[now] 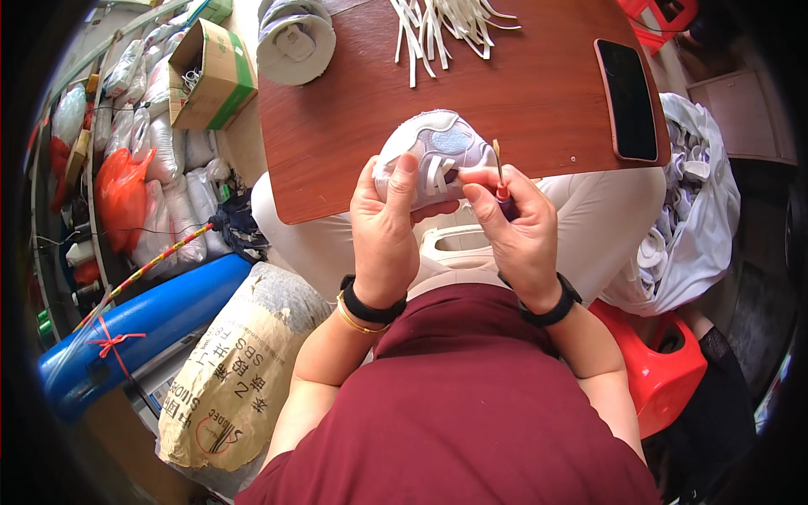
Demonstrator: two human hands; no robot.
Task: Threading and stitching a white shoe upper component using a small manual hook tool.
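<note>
A small white and pale-lavender shoe upper [433, 139] is held just over the near edge of the brown table. My left hand [387, 223] wraps round its left side, thumb pressed on the outer face. White laces [440, 172] cross its opening in short rows. In my right hand [523, 231] is a small hand tool [502, 192] with a red and dark handle, its thin metal shaft pointing up. That hand's thumb and forefinger pinch close to the laces, touching the shoe upper; whether a lace end is between them I cannot tell.
On the brown table [337, 143] lie white laces [446, 29], stacked shoe uppers [296, 63] and a phone [627, 101]. At right are a white bag [711, 252] of shoe parts and a red stool [669, 370]. A carton [227, 80], blue roll [151, 324] and sack [240, 370] stand left.
</note>
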